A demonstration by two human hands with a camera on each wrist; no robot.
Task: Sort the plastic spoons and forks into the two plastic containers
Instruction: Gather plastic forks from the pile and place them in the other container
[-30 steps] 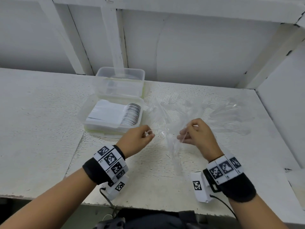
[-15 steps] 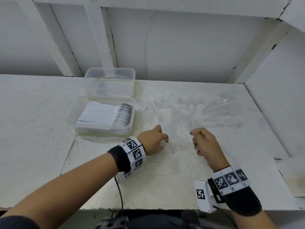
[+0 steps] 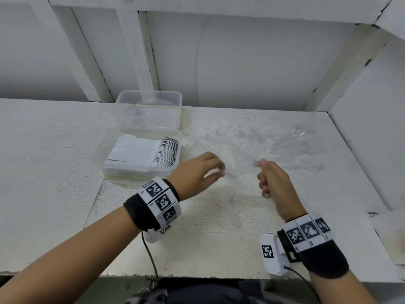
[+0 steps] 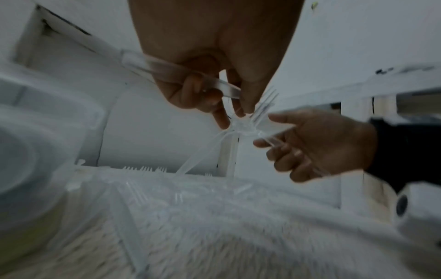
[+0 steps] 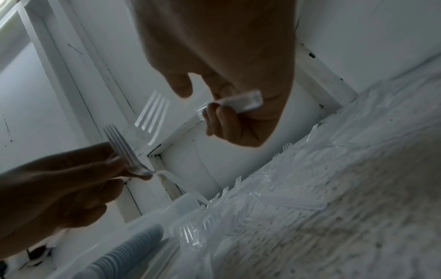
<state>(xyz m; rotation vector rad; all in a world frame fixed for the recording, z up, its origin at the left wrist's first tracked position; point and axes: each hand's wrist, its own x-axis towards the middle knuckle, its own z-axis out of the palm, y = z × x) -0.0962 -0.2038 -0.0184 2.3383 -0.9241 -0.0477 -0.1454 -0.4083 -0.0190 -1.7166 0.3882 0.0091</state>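
Forks (image 3: 258,148), clear plastic ones, lie in a loose heap on the white worktop (image 3: 54,172), to the right of the two plastic containers, and both hands are raised just above the near edge of that heap. The left hand (image 3: 197,172) has its fingers curled round one clear fork (image 5: 124,151) near the neck, tines pointing up, so its grip is pinching that piece; the wrist view also shows a clear handle lying across its palm, though I cannot tell whether that is a second piece. The right hand (image 3: 274,183) is fisted, thumb free, its fingers wrapped round the handle of another fork (image 5: 152,115) whose tines stand up and away from the palm. Holding each by the shaft looks sensible to me: the pieces are thin, slippery and nearly invisible against the pale surface, and they tangle, so lifting them clear lets the person tell tines from bowls. The nearer container (image 3: 140,154) already carries a neat, tightly nested row of spoons (image 3: 164,152), stacked on edge to save room; the farther container (image 3: 151,106), just behind it against the wall, looks almost bare, and I would guess it is meant for what both hands now carry. Both forearms come in low from the near edge, wrists lifted and turned inward toward each other.
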